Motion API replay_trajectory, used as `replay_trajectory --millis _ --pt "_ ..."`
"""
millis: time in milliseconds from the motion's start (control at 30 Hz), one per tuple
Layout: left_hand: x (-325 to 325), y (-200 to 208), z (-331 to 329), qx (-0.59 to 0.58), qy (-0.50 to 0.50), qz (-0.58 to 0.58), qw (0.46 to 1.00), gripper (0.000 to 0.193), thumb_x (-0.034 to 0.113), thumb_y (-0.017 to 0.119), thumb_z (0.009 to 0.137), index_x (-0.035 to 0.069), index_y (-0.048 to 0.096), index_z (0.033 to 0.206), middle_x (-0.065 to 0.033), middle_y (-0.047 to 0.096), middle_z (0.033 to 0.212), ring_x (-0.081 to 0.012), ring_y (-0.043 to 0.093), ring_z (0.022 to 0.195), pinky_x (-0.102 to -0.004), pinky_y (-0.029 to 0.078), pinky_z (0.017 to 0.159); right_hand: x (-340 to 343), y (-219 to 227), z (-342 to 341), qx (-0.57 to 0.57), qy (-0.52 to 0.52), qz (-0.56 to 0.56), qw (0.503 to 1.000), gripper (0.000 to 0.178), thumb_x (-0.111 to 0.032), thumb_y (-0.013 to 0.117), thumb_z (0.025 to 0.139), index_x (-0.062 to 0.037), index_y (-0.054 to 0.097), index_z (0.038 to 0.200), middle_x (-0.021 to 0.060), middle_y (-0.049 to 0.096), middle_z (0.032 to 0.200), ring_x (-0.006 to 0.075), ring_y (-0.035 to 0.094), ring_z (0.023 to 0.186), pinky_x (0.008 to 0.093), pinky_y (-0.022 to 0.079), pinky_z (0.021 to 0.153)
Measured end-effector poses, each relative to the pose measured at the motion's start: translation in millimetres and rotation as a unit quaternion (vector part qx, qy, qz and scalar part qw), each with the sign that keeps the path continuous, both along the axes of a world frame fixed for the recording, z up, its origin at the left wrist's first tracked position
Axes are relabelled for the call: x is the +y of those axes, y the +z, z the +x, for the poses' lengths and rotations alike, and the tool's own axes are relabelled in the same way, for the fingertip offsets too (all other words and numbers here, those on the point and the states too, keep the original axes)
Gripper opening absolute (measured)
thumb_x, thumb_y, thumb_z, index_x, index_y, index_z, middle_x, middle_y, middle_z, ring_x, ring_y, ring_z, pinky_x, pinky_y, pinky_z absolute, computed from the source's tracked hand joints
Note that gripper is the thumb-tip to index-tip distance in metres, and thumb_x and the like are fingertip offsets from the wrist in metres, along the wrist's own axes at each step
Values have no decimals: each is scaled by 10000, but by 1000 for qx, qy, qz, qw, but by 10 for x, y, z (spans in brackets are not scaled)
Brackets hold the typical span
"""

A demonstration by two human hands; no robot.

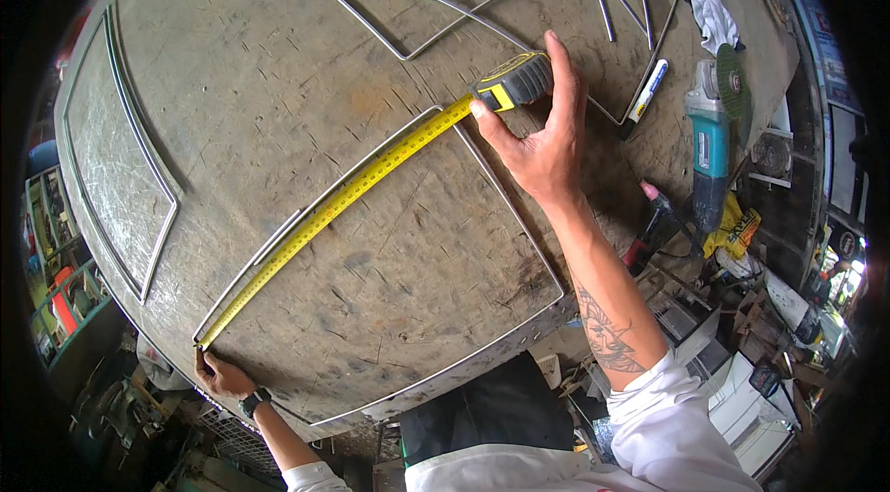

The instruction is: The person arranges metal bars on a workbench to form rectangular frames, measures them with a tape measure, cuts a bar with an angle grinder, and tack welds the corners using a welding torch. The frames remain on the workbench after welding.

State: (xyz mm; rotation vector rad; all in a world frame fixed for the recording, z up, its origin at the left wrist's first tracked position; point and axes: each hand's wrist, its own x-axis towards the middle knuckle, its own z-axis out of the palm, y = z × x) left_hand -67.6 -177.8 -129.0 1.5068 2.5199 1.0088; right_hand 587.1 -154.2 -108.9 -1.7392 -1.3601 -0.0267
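My right hand (547, 140) grips the black and yellow case of a tape measure (514, 79), thumb on one side and fingers on the other. From it the yellow blade (371, 175) stretches down to the left, beside the long side of a bent metal rod frame (505, 191) lying on the worn metal tabletop (389, 260). At the frame's near left corner, my left hand (222, 376) pinches the blade's end. A short thin rod (278, 237) lies against the frame's long side.
Other bent rod frames lie at the left (144, 135) and far side (403, 56). Several short rod pieces (603, 7), a marker (646, 93), a white rag (714, 17) and a teal angle grinder (711, 144) are to the right. Cluttered gear surrounds the table.
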Motion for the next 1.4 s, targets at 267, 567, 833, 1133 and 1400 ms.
replay_trajectory --millis 267,567,833,1133,1400 --pt "-19 11 -5 -30 9 0 1000 288 177 638 1061 -7 722 1267 -99 735 1206 -201 646 1074 -333 467 1011 6 41 -23 -3 0 -14 1000 991 -267 909 805 -27 378 1606 173 561 1317 313 565 1169 449 498 987" --pt "-55 -4 -26 -31 -13 12 999 283 140 650 1049 -9 725 1276 -96 741 1206 -193 650 1073 -328 467 1020 14 0 -31 -31 -8 -15 999 994 -262 902 813 -11 353 1602 204 538 1366 341 550 1237 493 465 1047" --pt "-50 29 22 3 -14 6 1000 281 140 659 1042 -7 736 1269 -101 752 1196 -196 661 1061 -330 480 1010 13 -7 -44 -28 -10 -21 999 1007 -281 896 828 -10 324 1611 218 524 1386 358 539 1254 510 455 1060" --pt "-56 26 27 -10 -21 13 1000 288 139 654 1040 0 736 1278 -102 755 1194 -210 663 1071 -339 477 1021 15 -14 -40 -33 -10 -21 999 999 -275 892 828 -4 324 1604 232 528 1400 380 538 1254 516 445 1071" --pt "-30 -4 -21 1 -22 10 1000 275 191 654 1052 -14 728 1220 -100 735 1152 -203 644 1054 -344 473 1007 34 15 -66 -6 -13 -15 1000 936 -249 910 798 -17 404 1550 217 552 1321 384 566 1182 495 472 1006"
